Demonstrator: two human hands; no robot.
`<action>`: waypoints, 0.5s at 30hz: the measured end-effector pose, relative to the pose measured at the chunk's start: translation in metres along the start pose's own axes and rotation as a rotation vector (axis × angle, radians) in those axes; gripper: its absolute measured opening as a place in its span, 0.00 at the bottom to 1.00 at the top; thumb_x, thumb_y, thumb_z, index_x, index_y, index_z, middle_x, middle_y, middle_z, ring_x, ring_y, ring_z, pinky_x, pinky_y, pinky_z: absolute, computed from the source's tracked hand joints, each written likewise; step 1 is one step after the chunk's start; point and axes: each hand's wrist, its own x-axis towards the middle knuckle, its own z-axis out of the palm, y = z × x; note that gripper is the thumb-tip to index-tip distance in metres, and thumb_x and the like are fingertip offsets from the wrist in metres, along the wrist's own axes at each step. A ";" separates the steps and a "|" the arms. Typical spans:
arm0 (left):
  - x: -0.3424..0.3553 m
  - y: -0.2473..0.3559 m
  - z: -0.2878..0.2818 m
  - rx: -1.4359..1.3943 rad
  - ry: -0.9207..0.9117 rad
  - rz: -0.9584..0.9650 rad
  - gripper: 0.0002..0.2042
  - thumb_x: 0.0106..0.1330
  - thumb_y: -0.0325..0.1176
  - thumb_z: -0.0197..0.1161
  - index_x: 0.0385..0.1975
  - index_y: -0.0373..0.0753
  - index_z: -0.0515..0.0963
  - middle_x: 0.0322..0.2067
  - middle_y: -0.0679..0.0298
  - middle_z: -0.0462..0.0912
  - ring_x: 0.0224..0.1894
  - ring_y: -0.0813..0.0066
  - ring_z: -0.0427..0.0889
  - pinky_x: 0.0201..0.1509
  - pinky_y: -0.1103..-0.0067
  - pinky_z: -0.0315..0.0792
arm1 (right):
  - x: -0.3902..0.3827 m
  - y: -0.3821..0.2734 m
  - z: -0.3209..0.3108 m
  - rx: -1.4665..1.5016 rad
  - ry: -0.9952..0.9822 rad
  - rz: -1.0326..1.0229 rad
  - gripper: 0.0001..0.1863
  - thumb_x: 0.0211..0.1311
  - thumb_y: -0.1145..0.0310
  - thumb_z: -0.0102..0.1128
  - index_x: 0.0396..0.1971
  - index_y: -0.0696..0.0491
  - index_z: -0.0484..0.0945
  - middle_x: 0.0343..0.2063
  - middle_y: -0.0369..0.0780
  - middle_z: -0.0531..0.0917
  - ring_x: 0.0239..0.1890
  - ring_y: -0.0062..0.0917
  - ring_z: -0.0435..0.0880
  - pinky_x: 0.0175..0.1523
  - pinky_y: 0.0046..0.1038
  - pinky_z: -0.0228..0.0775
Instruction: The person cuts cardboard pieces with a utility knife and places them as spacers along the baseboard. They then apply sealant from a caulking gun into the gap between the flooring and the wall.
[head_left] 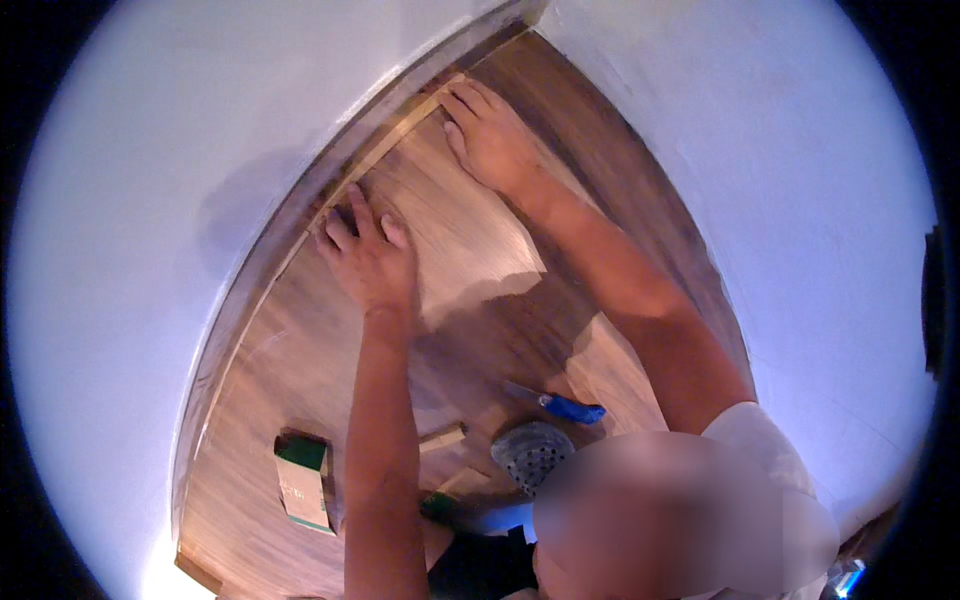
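A narrow pale strip (403, 128) runs beside the dark band at the wall's foot, along the upper left edge of the wood-patterned floor (280, 370). My left hand (368, 255) is open, fingers apart, its fingertips resting on or at that strip. Farther along, toward the upper corner, my right hand (490, 135) is also open, palm down, with fingertips touching the strip's far part. Neither hand visibly grips anything.
White walls (120, 250) rise on both sides. A blue-handled knife or tool (570, 407), a cardboard box (300, 480) with green inside, a short wood piece (443, 437) and a perforated grey shoe (525, 450) are low in view. A blurred area covers the lower right.
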 end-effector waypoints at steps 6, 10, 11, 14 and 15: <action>0.003 0.006 -0.004 0.068 -0.056 -0.002 0.30 0.73 0.47 0.53 0.75 0.48 0.67 0.63 0.42 0.72 0.68 0.40 0.65 0.76 0.56 0.60 | 0.004 0.004 0.003 -0.096 -0.017 -0.032 0.23 0.70 0.64 0.60 0.61 0.58 0.76 0.63 0.48 0.76 0.67 0.46 0.74 0.73 0.43 0.66; 0.007 0.001 0.004 0.045 -0.012 0.005 0.30 0.74 0.48 0.51 0.75 0.49 0.67 0.63 0.37 0.71 0.66 0.37 0.67 0.74 0.51 0.58 | -0.010 -0.024 0.007 -0.083 -0.041 0.013 0.23 0.70 0.62 0.60 0.63 0.52 0.77 0.64 0.48 0.76 0.67 0.46 0.73 0.73 0.44 0.66; 0.008 0.002 0.005 0.036 0.006 0.002 0.30 0.74 0.48 0.51 0.75 0.49 0.67 0.63 0.36 0.71 0.66 0.37 0.67 0.74 0.51 0.59 | -0.012 -0.034 0.005 -0.057 -0.062 -0.012 0.23 0.70 0.62 0.61 0.63 0.50 0.77 0.64 0.48 0.75 0.67 0.47 0.73 0.74 0.44 0.65; 0.008 0.013 -0.003 0.017 -0.043 -0.050 0.29 0.74 0.48 0.50 0.75 0.49 0.67 0.65 0.39 0.69 0.69 0.39 0.64 0.77 0.54 0.56 | -0.014 -0.039 0.008 -0.028 -0.043 -0.021 0.23 0.69 0.61 0.61 0.63 0.45 0.78 0.65 0.47 0.75 0.67 0.48 0.73 0.73 0.46 0.65; 0.008 0.017 -0.005 0.012 -0.078 -0.074 0.29 0.74 0.48 0.50 0.75 0.50 0.67 0.66 0.41 0.68 0.71 0.40 0.62 0.78 0.55 0.55 | -0.015 -0.037 0.010 -0.027 -0.024 -0.013 0.23 0.69 0.61 0.62 0.63 0.44 0.78 0.65 0.47 0.74 0.67 0.48 0.73 0.73 0.47 0.65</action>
